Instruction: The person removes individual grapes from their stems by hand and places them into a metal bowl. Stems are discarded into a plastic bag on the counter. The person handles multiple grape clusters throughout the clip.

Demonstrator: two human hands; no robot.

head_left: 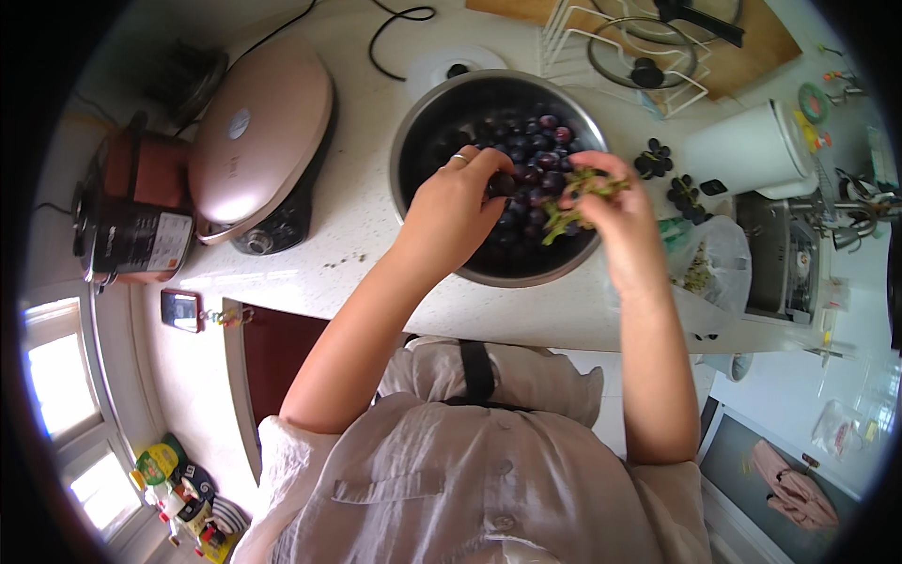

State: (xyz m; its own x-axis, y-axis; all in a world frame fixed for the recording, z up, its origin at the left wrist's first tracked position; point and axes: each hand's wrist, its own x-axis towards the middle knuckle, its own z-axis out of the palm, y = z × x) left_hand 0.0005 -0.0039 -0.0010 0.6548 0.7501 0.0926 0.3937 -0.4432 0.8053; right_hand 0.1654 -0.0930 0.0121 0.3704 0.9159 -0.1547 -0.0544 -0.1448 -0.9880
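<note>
A large stainless steel bowl on the counter holds many loose dark purple grapes. Over its middle, my left hand grips a dark grape between thumb and fingers; a ring sits on one finger. My right hand is above the bowl's right rim, closed on a green grape stem that is largely stripped. Part of the stem is hidden by my fingers. Two small bunches of dark grapes lie on the counter to the right of the bowl.
Right of the bowl, a plastic bag contains green stems, near a sink and a white lidded container. At left stand an electric griddle and a cooker. A wire rack with glass lids is behind.
</note>
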